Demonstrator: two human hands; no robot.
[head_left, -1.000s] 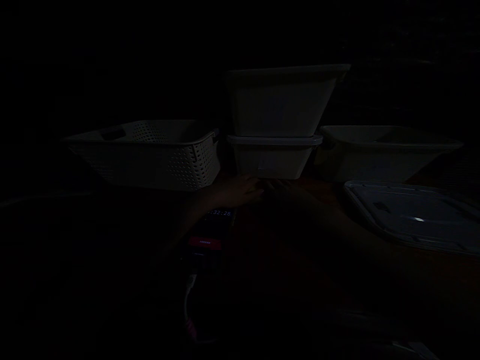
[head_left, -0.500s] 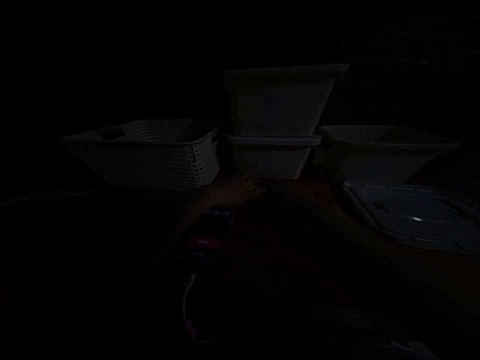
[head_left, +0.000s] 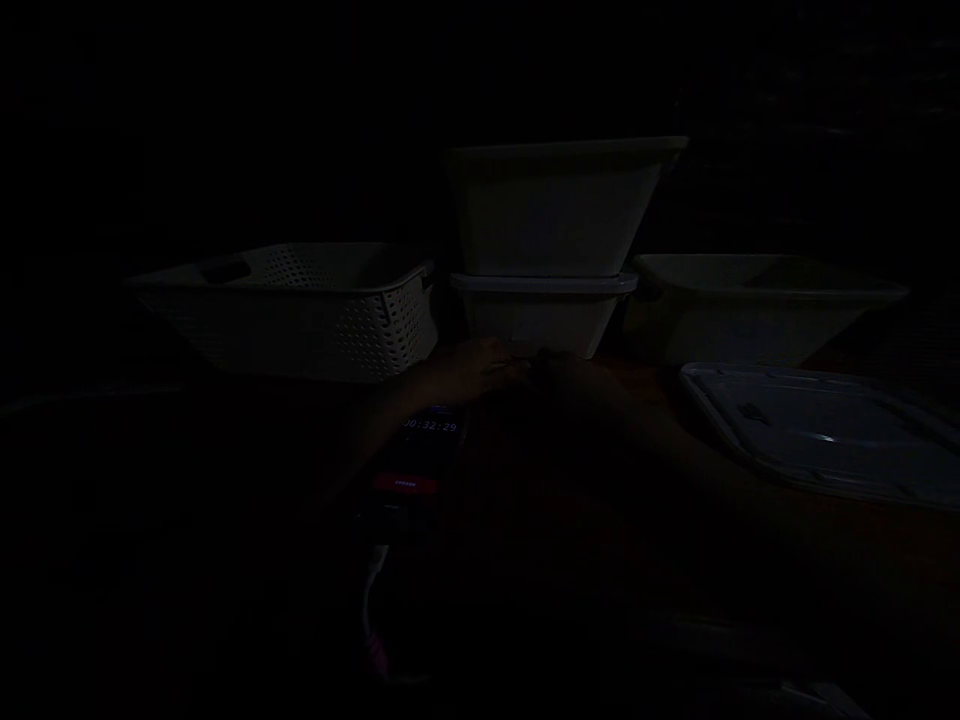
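The scene is very dark. My left hand (head_left: 476, 368) reaches over the top of a phone (head_left: 424, 455) whose lit screen shows a running timer. Close beside it, my right hand (head_left: 566, 370) comes in from the right, and the two hands nearly meet. Both are just in front of the lower white tub (head_left: 540, 315) of a stack. The fingers are too dark to make out, and whatever may lie between them is hidden.
An upper tub (head_left: 555, 210) stands on the lower one's lid. Left of the stack is a perforated basket (head_left: 300, 325); to the right are another tub (head_left: 735, 325) and a loose lid (head_left: 817, 430). A white cable (head_left: 367, 600) runs from the phone toward the front.
My right hand shows a little higher and closer to the lower tub. My left hand has shifted slightly upward. The whole view has moved a little.
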